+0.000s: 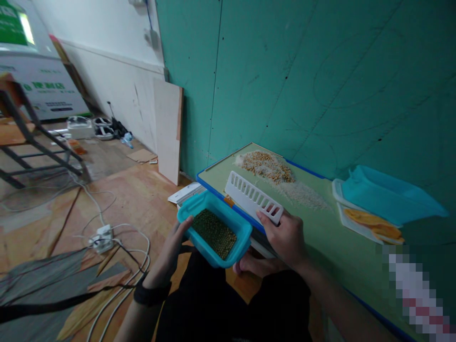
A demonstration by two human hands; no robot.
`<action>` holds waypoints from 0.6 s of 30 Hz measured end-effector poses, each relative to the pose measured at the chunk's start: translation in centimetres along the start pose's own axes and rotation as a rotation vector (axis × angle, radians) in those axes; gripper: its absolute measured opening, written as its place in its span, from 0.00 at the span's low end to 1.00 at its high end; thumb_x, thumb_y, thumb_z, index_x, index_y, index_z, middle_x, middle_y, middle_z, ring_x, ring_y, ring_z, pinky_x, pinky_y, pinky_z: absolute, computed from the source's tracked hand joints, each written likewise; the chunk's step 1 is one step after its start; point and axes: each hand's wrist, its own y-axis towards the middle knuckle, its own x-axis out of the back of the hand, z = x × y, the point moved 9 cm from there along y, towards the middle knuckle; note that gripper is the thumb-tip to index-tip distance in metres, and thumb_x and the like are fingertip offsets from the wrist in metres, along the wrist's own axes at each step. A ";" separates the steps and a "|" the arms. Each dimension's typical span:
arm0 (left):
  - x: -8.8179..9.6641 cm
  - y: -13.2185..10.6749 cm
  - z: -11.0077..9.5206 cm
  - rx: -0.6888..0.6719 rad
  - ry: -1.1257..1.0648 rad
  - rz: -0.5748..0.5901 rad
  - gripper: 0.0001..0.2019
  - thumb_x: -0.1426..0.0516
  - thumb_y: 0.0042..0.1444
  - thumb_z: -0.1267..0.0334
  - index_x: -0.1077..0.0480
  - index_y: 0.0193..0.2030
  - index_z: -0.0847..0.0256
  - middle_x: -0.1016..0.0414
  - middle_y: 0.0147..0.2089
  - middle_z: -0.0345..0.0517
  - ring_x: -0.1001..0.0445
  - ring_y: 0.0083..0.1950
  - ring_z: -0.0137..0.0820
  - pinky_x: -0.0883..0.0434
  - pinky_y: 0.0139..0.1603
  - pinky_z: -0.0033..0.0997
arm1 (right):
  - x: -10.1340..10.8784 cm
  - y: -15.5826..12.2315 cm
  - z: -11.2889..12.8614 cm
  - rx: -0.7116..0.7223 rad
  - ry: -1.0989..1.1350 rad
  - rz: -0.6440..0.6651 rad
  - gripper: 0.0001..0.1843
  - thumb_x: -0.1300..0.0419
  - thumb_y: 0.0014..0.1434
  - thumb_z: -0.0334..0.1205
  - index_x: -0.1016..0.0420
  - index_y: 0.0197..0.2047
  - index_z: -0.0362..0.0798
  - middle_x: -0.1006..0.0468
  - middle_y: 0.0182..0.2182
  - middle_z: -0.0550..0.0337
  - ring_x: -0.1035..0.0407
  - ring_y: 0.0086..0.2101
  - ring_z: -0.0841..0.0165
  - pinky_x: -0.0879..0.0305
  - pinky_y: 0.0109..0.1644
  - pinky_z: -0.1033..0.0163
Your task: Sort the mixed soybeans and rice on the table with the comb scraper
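Note:
My left hand (181, 232) grips the left end of a turquoise plastic container (244, 237), thumb over its rim. Inside lie small green beans (210, 225), with paler round ones toward the near right end. The container is beside the table's front edge, above my lap. My right hand (287, 235) is closed on the near end of a white slotted plastic tray (245, 192), which it holds tilted over the table edge. Beyond the tray, a pile of yellowish beans (265, 164) mixed with white grains (304, 194) is spread on the green tabletop (331, 237).
A larger turquoise bin (388, 194) stands at the table's right against the green wall (270, 71), by a white tray (351, 223) with an orange cloth (374, 224). A power strip (103, 237) with loose cables lies on the floor at left. A board (167, 128) leans on the wall.

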 end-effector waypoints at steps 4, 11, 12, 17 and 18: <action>-0.5 -0.7 -0.3 -0.024 -0.004 0.034 0.32 0.42 0.58 0.39 0.33 0.63 0.57 0.29 0.66 0.58 0.24 0.57 0.51 0.21 0.37 0.41 | -0.4 0.1 0.2 -0.005 0.012 0.013 0.11 0.40 0.64 0.44 0.23 0.32 0.49 0.16 0.26 0.56 0.20 0.27 0.62 0.30 0.31 0.64; -1.4 -2.2 -1.5 -0.097 0.003 0.129 0.28 0.46 0.63 0.41 0.36 0.62 0.57 0.35 0.71 0.58 0.28 0.61 0.50 0.20 0.40 0.40 | -0.4 0.2 0.8 0.035 0.012 -0.016 0.10 0.40 0.64 0.42 0.23 0.33 0.48 0.16 0.27 0.55 0.20 0.27 0.62 0.30 0.30 0.64; -1.4 -2.2 -1.5 -0.096 0.004 0.128 0.28 0.46 0.63 0.41 0.36 0.62 0.57 0.35 0.70 0.58 0.28 0.61 0.50 0.20 0.40 0.40 | -0.4 0.2 0.8 0.036 0.012 -0.018 0.10 0.40 0.64 0.42 0.23 0.33 0.48 0.16 0.27 0.56 0.20 0.27 0.62 0.30 0.30 0.65; -1.4 -1.9 -1.2 -0.096 0.013 0.129 0.28 0.46 0.63 0.41 0.36 0.62 0.57 0.35 0.70 0.59 0.27 0.61 0.50 0.20 0.40 0.41 | -0.7 0.3 0.7 0.028 0.027 -0.007 0.10 0.39 0.64 0.41 0.24 0.32 0.48 0.16 0.27 0.56 0.20 0.27 0.63 0.30 0.30 0.65; -1.4 -1.9 -1.2 -0.096 0.014 0.129 0.28 0.46 0.63 0.41 0.36 0.62 0.57 0.34 0.70 0.59 0.27 0.60 0.50 0.20 0.41 0.41 | -0.8 0.4 0.6 0.024 0.029 -0.007 0.09 0.39 0.64 0.41 0.23 0.33 0.48 0.16 0.27 0.56 0.20 0.27 0.63 0.30 0.31 0.65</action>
